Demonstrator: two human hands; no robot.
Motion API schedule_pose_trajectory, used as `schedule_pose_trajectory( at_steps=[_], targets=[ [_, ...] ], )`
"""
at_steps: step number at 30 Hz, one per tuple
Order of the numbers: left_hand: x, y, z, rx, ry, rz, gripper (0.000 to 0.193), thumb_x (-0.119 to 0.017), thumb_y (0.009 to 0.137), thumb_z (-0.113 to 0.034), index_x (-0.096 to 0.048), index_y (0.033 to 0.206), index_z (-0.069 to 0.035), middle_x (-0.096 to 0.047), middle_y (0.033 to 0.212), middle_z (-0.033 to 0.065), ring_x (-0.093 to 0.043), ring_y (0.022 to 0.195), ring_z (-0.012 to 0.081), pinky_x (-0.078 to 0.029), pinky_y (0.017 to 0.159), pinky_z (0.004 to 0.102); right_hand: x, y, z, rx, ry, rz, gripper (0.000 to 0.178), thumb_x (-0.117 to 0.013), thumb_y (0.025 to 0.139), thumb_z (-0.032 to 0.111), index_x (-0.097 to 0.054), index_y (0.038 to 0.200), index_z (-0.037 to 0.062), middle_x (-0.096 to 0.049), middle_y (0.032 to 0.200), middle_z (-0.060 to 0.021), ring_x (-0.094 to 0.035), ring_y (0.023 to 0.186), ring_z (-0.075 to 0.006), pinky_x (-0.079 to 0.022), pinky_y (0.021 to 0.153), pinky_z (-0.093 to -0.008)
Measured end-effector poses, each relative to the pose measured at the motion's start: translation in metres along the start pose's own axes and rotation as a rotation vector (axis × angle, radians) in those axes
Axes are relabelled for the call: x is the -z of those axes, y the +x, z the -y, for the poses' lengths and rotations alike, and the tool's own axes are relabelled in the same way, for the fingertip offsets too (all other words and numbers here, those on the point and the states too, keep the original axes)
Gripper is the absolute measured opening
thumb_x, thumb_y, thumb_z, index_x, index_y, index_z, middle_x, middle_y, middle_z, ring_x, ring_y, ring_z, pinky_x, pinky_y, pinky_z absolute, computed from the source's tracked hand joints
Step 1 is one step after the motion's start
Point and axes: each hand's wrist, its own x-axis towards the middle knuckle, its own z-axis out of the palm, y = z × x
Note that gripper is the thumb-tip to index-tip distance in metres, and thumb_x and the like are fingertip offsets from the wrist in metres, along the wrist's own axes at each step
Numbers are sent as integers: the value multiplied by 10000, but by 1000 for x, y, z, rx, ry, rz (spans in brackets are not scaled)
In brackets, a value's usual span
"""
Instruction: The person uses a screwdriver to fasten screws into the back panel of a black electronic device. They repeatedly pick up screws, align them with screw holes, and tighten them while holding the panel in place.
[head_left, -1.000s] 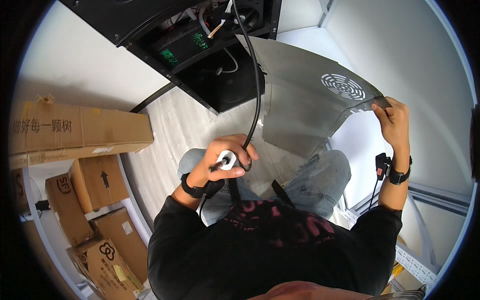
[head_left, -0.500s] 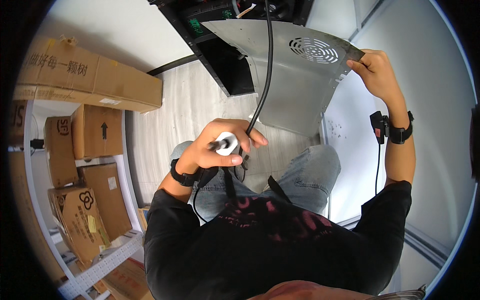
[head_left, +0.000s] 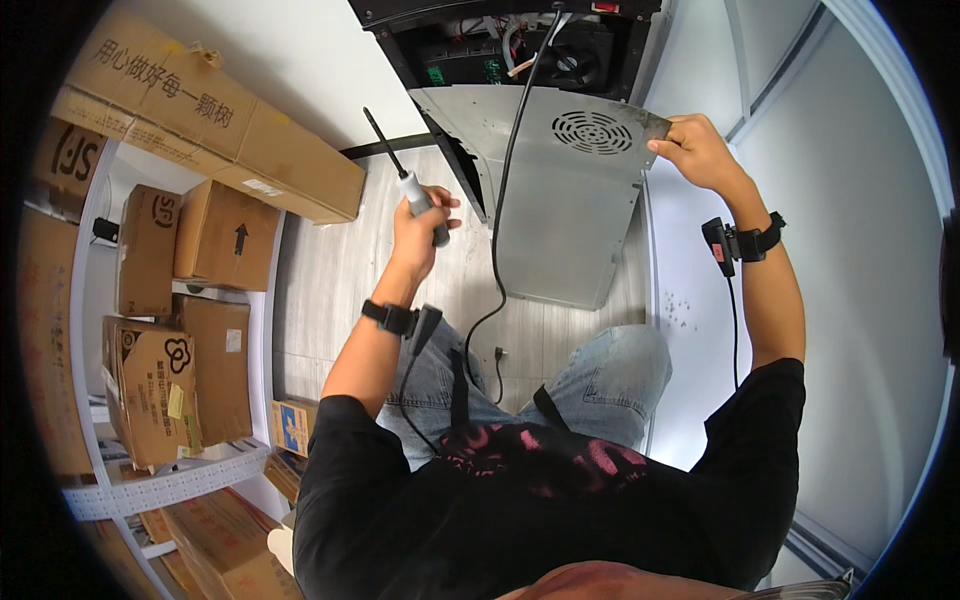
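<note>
The gray sheet-metal panel (head_left: 565,225) with the ringed vent slots is leaning in front of a black cabinet (head_left: 465,60), and the right hand (head_left: 697,152) is pinching its upper right corner, thumb on the near face and the grip closed on the thin metal. To the left of the panel, the left hand (head_left: 418,232) is holding a screwdriver (head_left: 407,184) by its gray-and-white handle, the thumb closing over it and the other fingers partly curled, while the dark shaft is pointing up and away from the panel. A black power cord (head_left: 508,170) is running down across the panel's face and curving below its lower edge. Beyond the panel's upper edge, a black fan (head_left: 570,66) is showing inside the cabinet. Well left of the panel, a long cardboard carton (head_left: 215,130) is resting above smaller boxes.
</note>
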Motion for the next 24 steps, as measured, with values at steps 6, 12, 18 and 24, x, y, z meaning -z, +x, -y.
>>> schedule_pose_trajectory(
  at_steps=[6, 12, 18, 24],
  targets=[
    [-2, 50, 6, -63, 181, -341, 216, -724, 822, -203, -544, 852, -88, -580, 1116, 78, -576, 899, 176, -518, 678, 343, -4, 5, -1, 54, -9, -5, 361, -645, 801, 161, -474, 599, -84, -468, 576, -173, -447, 521, -324, -360, 513, -408],
    [-15, 83, -2, -199, 261, -324, 247, -676, 869, -234, -518, 962, -69, -612, 1015, 47, -589, 853, 143, -532, 642, 317, -1, 4, -4, 31, -24, 0, 342, -639, 807, 167, -494, 626, -84, -483, 590, -176, -468, 559, -336, -371, 538, -419],
    [-7, 102, 15, -255, 170, -304, 238, -689, 864, -223, -495, 903, -92, -553, 794, -6, -541, 685, 92, -487, 560, 270, -1, 8, -16, -20, -16, -4, 316, -626, 834, 146, -488, 652, -72, -478, 597, -169, -446, 545, -299, -362, 531, -382],
    [-10, 100, 12, -312, 66, -298, 230, -706, 855, -193, -499, 871, -96, -533, 735, -17, -467, 602, 68, -367, 513, 223, -2, 16, -28, -184, -110, -13, 362, -642, 835, 204, -519, 638, -74, -500, 576, -169, -461, 519, -275, -382, 517, -371]
  ],
)
